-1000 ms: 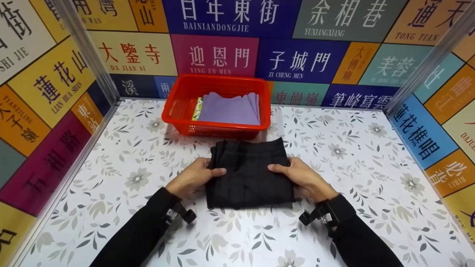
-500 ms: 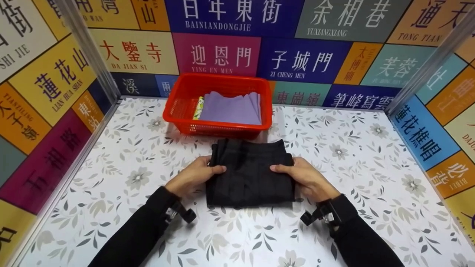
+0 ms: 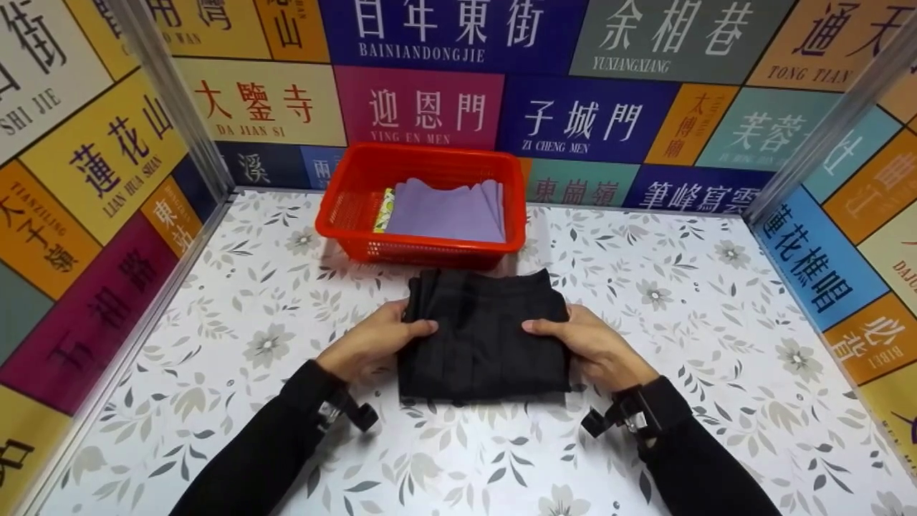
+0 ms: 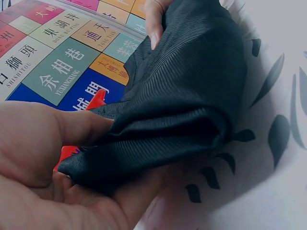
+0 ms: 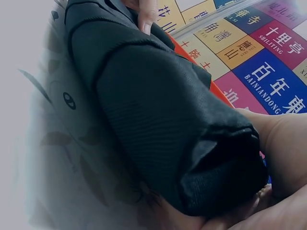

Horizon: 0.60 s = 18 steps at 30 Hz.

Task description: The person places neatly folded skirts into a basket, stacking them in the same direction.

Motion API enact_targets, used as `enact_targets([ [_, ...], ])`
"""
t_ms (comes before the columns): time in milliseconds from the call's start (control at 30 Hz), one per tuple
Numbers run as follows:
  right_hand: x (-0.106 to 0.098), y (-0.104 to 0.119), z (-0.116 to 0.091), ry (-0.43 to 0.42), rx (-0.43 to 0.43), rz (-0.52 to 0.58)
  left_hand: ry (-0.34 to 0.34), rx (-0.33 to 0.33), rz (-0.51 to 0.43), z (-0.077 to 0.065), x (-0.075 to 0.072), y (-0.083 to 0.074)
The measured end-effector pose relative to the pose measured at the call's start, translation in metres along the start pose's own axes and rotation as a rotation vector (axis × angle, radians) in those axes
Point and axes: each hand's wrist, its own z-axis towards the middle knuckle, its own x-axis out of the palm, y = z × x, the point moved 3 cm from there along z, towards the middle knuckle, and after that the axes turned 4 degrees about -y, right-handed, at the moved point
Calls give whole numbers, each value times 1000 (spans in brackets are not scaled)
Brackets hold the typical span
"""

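A folded black cloth garment (image 3: 487, 344) lies between both hands in the middle of the head view. My left hand (image 3: 380, 337) grips its left side, thumb on top and fingers underneath. The right hand (image 3: 591, 344) holds the opposite side the same way. In the left wrist view the cloth's layered folds (image 4: 177, 124) show between thumb and fingers. The right wrist view shows the rounded end of the folded fabric (image 5: 158, 110), with fingers curled beneath it. Most fingers are hidden under the cloth.
Just behind the garment stands a red plastic basket (image 3: 423, 252), holding a folded lilac cloth (image 3: 448, 211) and a yellow-green patterned item (image 3: 384, 211). A floral-patterned tabletop (image 3: 688, 344) spreads around. Colourful lettered panels (image 3: 423, 107) wall the back and sides.
Both hands keep their grip on the black garment. The right hand and the garment's right side have shifted very slightly right; the basket appears unmoved on the table.
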Motion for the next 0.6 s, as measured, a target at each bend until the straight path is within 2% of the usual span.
enact_targets([
  [133,0,3,-2,12,-31,-18,-2,6,39,-1,-1,-4],
  [300,-1,9,-5,9,-80,-76,19,2,45,-4,-3,-8],
  [600,-1,19,-15,50,-116,-97,33,60,33,-10,-4,-13],
])
